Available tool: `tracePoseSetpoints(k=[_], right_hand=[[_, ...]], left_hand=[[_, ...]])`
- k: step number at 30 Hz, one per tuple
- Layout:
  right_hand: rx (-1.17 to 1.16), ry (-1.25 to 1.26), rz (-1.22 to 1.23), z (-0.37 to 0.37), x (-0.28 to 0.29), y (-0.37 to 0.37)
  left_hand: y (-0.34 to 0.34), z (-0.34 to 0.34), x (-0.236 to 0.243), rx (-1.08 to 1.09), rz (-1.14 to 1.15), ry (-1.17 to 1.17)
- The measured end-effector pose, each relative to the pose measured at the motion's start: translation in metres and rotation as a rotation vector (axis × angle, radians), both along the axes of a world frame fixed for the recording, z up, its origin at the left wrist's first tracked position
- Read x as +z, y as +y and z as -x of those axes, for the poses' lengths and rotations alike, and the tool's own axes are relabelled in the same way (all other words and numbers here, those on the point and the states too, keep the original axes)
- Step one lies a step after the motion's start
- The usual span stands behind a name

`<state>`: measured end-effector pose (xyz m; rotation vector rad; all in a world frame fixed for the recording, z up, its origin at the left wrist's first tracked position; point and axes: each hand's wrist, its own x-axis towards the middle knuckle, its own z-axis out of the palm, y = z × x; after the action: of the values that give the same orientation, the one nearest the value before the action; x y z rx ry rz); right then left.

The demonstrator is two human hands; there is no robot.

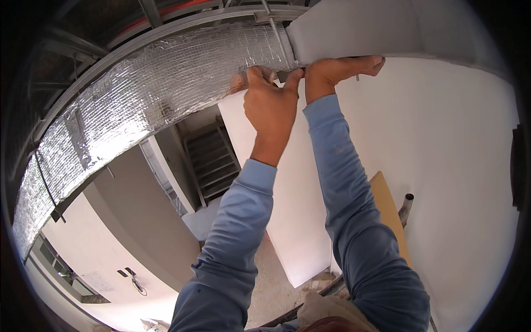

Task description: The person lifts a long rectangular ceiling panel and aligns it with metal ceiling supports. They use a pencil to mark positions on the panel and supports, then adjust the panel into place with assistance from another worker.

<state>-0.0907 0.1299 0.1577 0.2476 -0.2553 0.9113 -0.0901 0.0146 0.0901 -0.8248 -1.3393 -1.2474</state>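
A foil-wrapped duct [182, 77] runs overhead from the lower left to the top middle. A thin metal rod [278, 39] comes down along its right end. At the foot of this rod my left hand [271, 108] is raised, its fingers curled round something small that they hide. Its thumb lies along a short dark metal piece [285, 75] under the duct. To the right, my right hand [343, 69] is bent at the wrist, with fingers stretched out flat against the lower edge of a plain grey overhead section [354, 30].
Metal framing [72, 44] crosses the upper left. A second hanger rod [47, 182] hangs beside the duct's far left part. White wall [442, 144] fills the right, with a tan board [387, 210] and a pipe end [407, 202]. Wires [135, 282] stick out of the lower left wall.
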Motion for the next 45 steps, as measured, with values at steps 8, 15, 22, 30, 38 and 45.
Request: tracePoseSetpoints(k=[8,15,22,30,38,45], right_hand=[[0.023,-0.032,0.023,-0.002,0.000,-0.003],[0.153,0.116,-0.082,-0.003,0.000,-0.002],[0.186,0.120,-0.066,-0.007,0.000,-0.007],[0.081,0.041,-0.040,-0.007,0.000,-0.006],[0.145,0.068,-0.036,-0.011,0.000,-0.010],[0.180,0.105,-0.056,-0.012,0.000,-0.011]], left_hand=[[-0.009,-0.003,0.003,-0.047,0.018,-0.034],[-0.012,-0.002,0.002,-0.075,0.083,-0.149],[-0.017,-0.002,-0.002,-0.021,0.099,-0.160],[-0.012,0.001,0.002,-0.013,0.063,-0.032],[-0.018,-0.001,0.003,-0.004,0.101,0.003],[-0.014,0.001,-0.003,-0.014,0.105,-0.087]])
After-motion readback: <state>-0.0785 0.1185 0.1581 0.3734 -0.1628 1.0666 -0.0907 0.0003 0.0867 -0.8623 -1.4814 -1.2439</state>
